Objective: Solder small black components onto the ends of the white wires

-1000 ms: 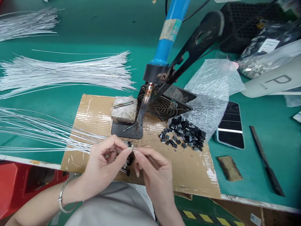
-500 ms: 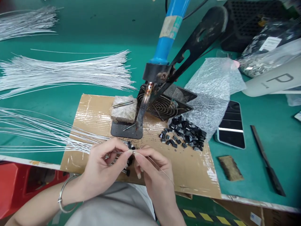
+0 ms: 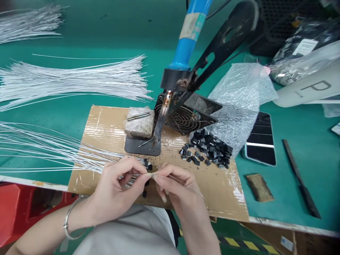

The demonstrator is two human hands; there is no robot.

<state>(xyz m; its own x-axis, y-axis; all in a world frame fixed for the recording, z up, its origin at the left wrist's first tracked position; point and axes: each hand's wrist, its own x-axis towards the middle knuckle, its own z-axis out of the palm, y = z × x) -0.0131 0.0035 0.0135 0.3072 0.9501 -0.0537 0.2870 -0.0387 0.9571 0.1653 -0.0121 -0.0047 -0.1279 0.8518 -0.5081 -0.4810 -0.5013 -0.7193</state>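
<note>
White wires (image 3: 91, 163) fanned over cardboard (image 3: 220, 191)

We've got our left hand (image 3: 119, 194) pinched thumb-to-forefinger on a thin lead (image 3: 136, 174), mostly hidden by its fingers. Our right hand (image 3: 183, 187) is clamped on a fine wire (image 3: 198, 192) that trails back along it, fingertips nearly meeting the left's above the cardboard, near the black connectors (image 3: 146, 163). Beyond that we see a soldering iron (image 3: 183, 53), tip down, plus small black pieces (image 3: 212, 148) heaped to its right.
</note>
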